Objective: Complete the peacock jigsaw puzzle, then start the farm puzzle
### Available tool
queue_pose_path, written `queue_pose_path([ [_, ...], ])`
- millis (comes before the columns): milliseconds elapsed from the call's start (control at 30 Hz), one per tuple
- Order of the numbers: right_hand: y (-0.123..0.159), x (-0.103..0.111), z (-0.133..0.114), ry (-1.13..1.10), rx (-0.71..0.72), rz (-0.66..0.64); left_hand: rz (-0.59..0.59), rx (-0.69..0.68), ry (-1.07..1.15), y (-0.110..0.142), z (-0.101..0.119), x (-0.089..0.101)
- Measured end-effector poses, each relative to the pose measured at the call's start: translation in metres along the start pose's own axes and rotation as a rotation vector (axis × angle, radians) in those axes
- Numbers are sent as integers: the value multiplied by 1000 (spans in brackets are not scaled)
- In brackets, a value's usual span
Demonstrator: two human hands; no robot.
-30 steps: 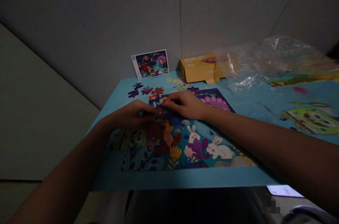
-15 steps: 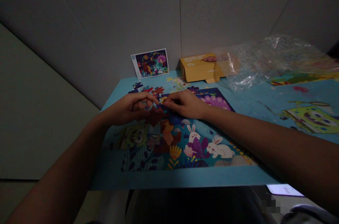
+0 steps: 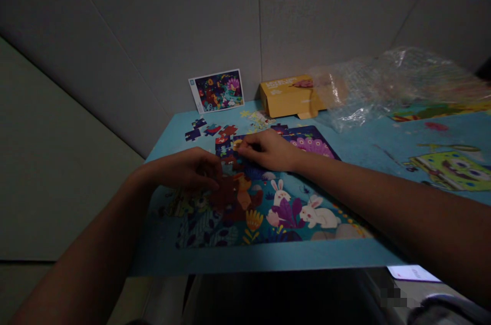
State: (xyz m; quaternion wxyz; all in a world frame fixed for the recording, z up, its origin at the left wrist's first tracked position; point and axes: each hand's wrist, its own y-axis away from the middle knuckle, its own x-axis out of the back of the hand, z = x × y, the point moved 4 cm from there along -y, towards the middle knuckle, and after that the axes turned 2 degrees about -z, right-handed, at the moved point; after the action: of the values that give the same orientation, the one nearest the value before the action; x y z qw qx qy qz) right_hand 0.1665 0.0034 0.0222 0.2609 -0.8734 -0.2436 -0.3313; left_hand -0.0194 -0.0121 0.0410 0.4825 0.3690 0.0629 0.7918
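Observation:
A jigsaw puzzle point(image 3: 286, 233), mostly joined, lies on the table and shows rabbits, flowers and a fox-like animal. My left hand point(image 3: 187, 169) is over its left side, thumb and fingers closed on a dark brown puzzle piece point(image 3: 223, 194) low over the gap beside the brown part. My right hand point(image 3: 270, 151) rests on the upper part, fingers curled, the tips pinched at a puzzle piece with a yellow patch point(image 3: 237, 144) on the upper left edge. The fingers partly cover that piece.
Several loose puzzle pieces point(image 3: 211, 130) lie beyond my left hand. A picture card point(image 3: 218, 92) leans on the wall. A yellow box point(image 3: 286, 100), small pale pieces point(image 3: 258, 120) and clear plastic wrapping point(image 3: 360, 94) are at the back. The blue table point(image 3: 238, 259) has printed cartoon figures.
My left hand rose and turned with the brown piece showing, then came down nearer to me, lowering it toward the puzzle's left side. My right hand has stayed in place.

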Motion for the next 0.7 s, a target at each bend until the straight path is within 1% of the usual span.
queue_pose_path([
  [100,0,0,0,1,-2,3,-60,44,23,1,-4,-3],
  [233,0,0,0,14,-3,6,-32,79,-54,0,-3,-3],
  [367,0,0,-1,23,-4,9,-20,0,-171,0,2,-1],
  [467,1,1,-1,29,0,6,-25,-56,-223,0,1,0],
  [700,1,1,-1,25,6,8,-30,-30,-175,0,1,-1],
])
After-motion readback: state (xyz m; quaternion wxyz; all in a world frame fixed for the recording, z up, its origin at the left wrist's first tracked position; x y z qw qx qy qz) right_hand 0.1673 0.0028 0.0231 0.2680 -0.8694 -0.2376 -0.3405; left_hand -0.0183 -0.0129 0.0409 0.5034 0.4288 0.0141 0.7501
